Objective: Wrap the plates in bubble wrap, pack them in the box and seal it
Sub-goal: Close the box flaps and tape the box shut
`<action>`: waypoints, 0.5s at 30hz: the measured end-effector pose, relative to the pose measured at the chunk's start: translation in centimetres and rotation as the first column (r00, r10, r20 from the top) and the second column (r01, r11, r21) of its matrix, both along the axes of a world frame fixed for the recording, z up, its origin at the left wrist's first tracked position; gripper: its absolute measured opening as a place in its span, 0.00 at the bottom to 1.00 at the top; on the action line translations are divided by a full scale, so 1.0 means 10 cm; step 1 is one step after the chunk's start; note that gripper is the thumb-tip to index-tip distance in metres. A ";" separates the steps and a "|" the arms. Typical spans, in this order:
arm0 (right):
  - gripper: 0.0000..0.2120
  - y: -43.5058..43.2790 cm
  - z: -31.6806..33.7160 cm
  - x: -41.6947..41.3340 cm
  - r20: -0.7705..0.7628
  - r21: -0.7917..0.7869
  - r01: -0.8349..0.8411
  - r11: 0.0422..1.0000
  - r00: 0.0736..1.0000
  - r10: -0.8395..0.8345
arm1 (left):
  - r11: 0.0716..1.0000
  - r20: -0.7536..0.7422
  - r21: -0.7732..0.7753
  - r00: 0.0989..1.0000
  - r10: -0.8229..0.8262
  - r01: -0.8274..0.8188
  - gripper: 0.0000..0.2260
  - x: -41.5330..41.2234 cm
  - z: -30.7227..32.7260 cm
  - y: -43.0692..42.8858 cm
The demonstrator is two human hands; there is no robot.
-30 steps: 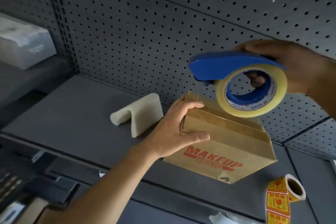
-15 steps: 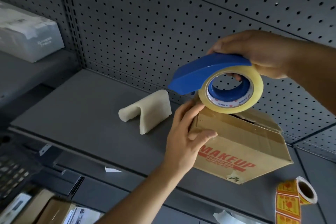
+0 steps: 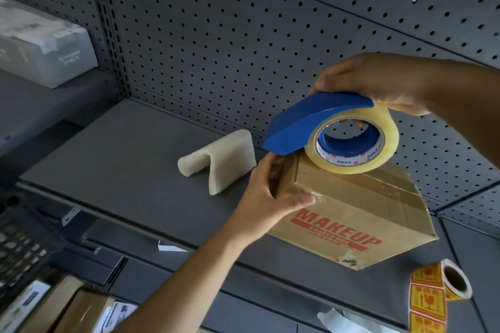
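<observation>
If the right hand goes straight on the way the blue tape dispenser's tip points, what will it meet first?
Probably the left hand, whose fingers grip the box end just under the tape dispenser tip; depth is unclear.

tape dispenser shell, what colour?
Blue. The tape dispenser has a blue shell and blue core, holding a clear yellowish roll; the head view shows it best.

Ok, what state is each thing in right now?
box: closed, on shelf, some tape across top.
dispenser: roll against box top, left end.
left hand: grips box's left corner.
right hand: grips dispenser.
sticker roll: partly unrolled.
foam: lying on shelf.
</observation>
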State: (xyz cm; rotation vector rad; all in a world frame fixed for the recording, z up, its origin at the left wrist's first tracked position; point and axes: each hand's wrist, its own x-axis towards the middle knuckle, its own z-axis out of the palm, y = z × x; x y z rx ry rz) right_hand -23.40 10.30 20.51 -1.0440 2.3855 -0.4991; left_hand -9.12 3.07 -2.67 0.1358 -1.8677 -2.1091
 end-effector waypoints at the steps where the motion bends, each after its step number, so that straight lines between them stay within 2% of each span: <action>1: 0.12 -0.02 0.00 0.01 -0.023 0.010 -0.011 1.000 1.000 0.012 | 0.996 0.015 -0.007 0.995 -0.094 0.094 0.46 -0.03 0.03 -0.10; 4: 0.13 -0.05 0.00 0.07 -0.079 0.039 -0.038 0.998 0.996 0.041 | 0.953 0.077 -0.047 0.953 -0.294 0.298 0.51 -0.10 0.13 -0.29; 6: 0.13 -0.05 -0.01 0.08 -0.083 0.028 -0.029 0.999 0.996 0.031 | 0.943 0.116 -0.080 0.942 -0.313 0.323 0.50 -0.11 0.15 -0.29; 10: 0.13 0.00 -0.05 0.06 -0.079 0.003 -0.003 1.000 0.997 0.003 | 0.977 0.025 -0.141 0.987 -0.161 0.163 0.39 -0.03 0.06 -0.09; 15: 0.13 0.01 -0.06 0.05 -0.109 -0.017 -0.002 1.000 0.994 0.000 | 0.984 -0.062 -0.172 0.997 -0.052 0.041 0.35 -0.01 0.02 0.04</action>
